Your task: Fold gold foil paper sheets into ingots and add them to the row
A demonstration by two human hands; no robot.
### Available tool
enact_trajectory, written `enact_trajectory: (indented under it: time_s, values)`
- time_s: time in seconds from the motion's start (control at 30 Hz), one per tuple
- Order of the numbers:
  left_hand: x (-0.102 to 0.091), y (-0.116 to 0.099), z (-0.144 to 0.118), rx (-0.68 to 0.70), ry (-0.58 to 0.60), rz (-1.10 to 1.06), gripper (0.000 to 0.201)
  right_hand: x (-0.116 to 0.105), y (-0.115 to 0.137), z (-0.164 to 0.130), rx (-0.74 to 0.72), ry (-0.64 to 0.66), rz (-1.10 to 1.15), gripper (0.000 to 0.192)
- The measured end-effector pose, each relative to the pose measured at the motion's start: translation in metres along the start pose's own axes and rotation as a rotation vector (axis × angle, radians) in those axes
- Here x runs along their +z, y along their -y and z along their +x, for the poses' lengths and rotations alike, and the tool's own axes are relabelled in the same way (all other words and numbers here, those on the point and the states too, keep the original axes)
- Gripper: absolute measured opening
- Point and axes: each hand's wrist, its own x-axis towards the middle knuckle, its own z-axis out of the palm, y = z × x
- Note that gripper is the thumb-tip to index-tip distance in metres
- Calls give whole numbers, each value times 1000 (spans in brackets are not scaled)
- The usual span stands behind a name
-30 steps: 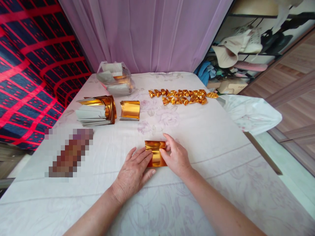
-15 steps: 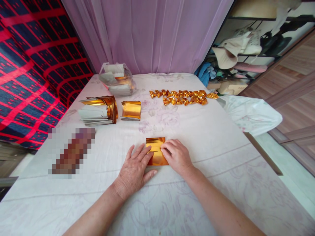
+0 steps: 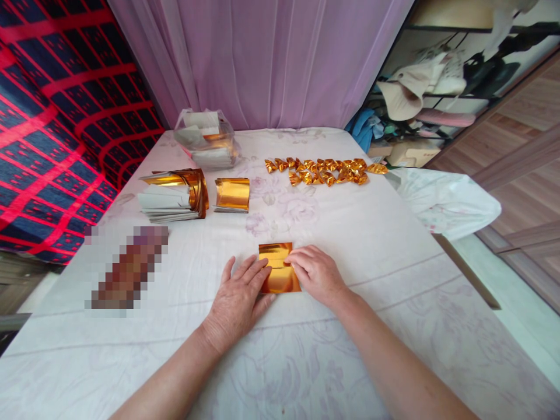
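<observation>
left hand [image 3: 238, 300] flat on gold foil sheet [image 3: 277, 274], right hand [image 3: 315, 274] pressing its fold

Folded gold pieces [image 3: 326, 171] line the far cloth, with a plastic bag [image 3: 205, 139] near the purple curtain [image 3: 262, 58].

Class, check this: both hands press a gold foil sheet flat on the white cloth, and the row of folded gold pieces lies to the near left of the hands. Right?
Not quite. The head view shows the row of folded gold pieces at the far right, beyond the hands. The left hand and right hand do press the gold foil sheet on the white cloth.
</observation>
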Motion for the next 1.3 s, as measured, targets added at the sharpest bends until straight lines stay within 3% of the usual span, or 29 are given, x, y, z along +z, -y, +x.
enact_trajectory:
  time_s: [0.23, 0.33, 0.53, 0.67, 0.87, 1.1, 1.3]
  values:
    - [-4, 3, 5, -41, 22, -58, 32, -22, -6, -4, -33, 235, 128, 48]
    - [-4, 3, 5, -42, 4, -72, 32, -31, -2, -3, -4, 294, 163, 41]
    - [-5, 3, 5, -33, 23, -72, 31, -24, 2, -1, -11, 178, 114, 6]
    - [-4, 4, 4, -21, 11, -77, 33, -15, 3, -1, 16, 112, 76, 14]
    - [-1, 5, -1, 5, -50, -94, 62, -8, 4, -2, 75, 76, 25, 11]
    - [-5, -3, -2, 85, -93, 83, 45, -4, 5, 0, 97, 57, -11, 15]
    - [0, -18, -5, 180, -47, 57, 50, -4, 7, 3, 99, 52, -33, 15]
